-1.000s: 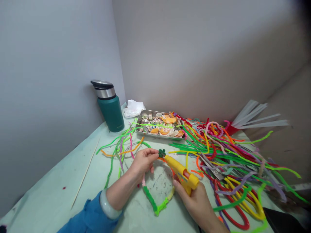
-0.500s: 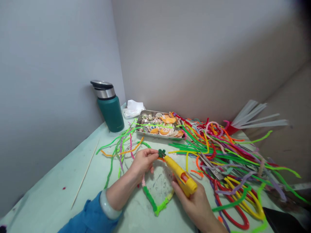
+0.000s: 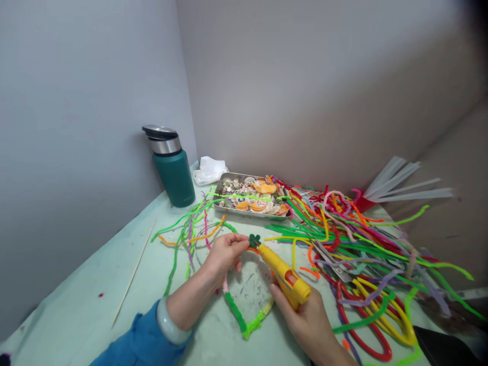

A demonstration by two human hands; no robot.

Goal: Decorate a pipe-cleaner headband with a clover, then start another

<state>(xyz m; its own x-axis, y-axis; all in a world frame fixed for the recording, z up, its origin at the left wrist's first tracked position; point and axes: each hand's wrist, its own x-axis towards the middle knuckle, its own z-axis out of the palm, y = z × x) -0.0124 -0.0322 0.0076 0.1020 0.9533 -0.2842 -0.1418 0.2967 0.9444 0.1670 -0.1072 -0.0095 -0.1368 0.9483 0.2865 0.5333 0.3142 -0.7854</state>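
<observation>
Between the thumb and fingers of my left hand (image 3: 226,254) is a small dark green flower shape (image 3: 254,240), pinched at its left side. My right hand (image 3: 308,323) is wrapped round a yellow hot glue gun (image 3: 284,274), whose nozzle tip meets the flower's lower edge or sits very close to it; I cannot tell which. Below both hands a ring wrapped in fuzzy pipe cleaners (image 3: 244,325), green, lime and pink, lies on the table. Part of the ring is hidden behind my hands.
A metal tray (image 3: 251,217) of seashells stands at the back, near a teal bottle (image 3: 173,175). Many coloured pipe cleaners (image 3: 366,244) cover the right side, with scissors (image 3: 333,262) among them. Clear glue sticks (image 3: 404,185) stand at far right. A thin wooden stick (image 3: 134,274) lies left.
Almost nothing differs. The flower shape and the glue gun have shifted very slightly to the right, and both hands keep their hold.
</observation>
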